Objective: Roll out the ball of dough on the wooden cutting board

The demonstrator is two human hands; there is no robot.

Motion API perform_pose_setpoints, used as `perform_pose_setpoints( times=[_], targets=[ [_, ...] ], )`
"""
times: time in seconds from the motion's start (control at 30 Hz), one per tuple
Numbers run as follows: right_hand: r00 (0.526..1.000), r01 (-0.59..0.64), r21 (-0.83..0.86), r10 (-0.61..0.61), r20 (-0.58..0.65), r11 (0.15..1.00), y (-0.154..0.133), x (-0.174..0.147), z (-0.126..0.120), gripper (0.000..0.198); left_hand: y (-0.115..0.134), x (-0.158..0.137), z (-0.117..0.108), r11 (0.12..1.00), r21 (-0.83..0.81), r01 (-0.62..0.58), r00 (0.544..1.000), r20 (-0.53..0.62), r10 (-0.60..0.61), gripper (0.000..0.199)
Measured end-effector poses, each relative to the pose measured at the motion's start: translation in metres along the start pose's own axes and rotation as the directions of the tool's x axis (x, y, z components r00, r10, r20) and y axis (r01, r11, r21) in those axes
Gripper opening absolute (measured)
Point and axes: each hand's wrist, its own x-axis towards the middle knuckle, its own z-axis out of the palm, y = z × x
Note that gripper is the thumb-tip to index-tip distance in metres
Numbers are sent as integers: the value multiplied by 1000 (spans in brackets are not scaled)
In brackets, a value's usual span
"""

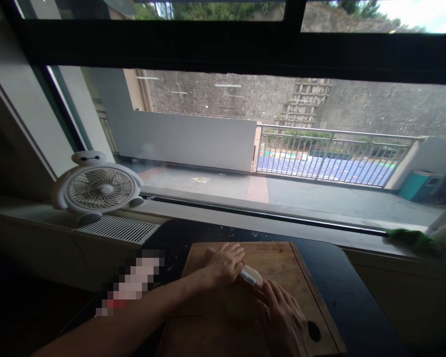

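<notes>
A short, pale rolling pin (250, 275) lies slantwise on a wooden cutting board (282, 260), mostly covered by my hands. My left hand (225, 265) rests over its far left part, fingers laid across it. On the near right end, my right hand (282, 310) bears down with its fingers bent over the pin. Just behind the pin, between the hands, a thin pale edge of what looks like dough (258, 273) shows. The rest of that piece is hidden under the pin and hands.
The board lies on a dark table (351, 282) with white specks near its back edge. A white figure-shaped fan (106, 189) stands on a vented ledge at left. A green cloth (412, 240) lies on the right sill. A blurred-out patch (134, 282) covers something left of the board.
</notes>
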Motion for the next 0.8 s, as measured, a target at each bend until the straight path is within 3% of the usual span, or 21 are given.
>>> perform_pose_setpoints(
  times=[0.07, 0.13, 0.3, 0.37, 0.43, 0.53, 0.63, 0.7, 0.8],
  targets=[
    [1000, -2, 26, 2, -3, 1000, -2, -6, 1, 35, -1, -18, -4, 999, -17, -36, 999, -8, 36, 45],
    [999, -45, 52, 44, 32, 998, -1, -4, -2, 32, -2, -10, -4, 999, -24, -23, 1000, 5, 23, 46],
    [993, -109, 72, 104, 60, 992, 3, 13, -21, 24, 11, 78, 9, 996, -35, 80, 981, 179, -73, 53],
    [996, -83, 77, 81, 30, 994, -2, 17, -26, 23, 16, 95, 12, 995, -35, 93, 975, 206, -84, 53],
    [999, -52, 92, 50, 18, 994, -11, 22, -26, 27, 15, 86, 10, 998, -28, 48, 978, 206, -41, 50],
    [1000, -22, 125, 22, 1, 992, -26, 37, -18, 29, 4, 42, 4, 998, -13, -54, 984, 170, 56, 47],
    [1000, -16, 150, 19, -14, 989, -34, 59, -8, 31, -5, 10, -2, 997, -5, -78, 989, 125, 78, 50],
    [999, -21, 152, 24, -21, 988, -33, 70, -5, 35, -2, 17, -2, 998, 2, -63, 989, 132, 62, 51],
    [999, -27, 138, 31, -25, 990, -26, 70, -11, 26, 20, 62, 7, 999, 2, -44, 977, 207, 42, 51]
  ],
)
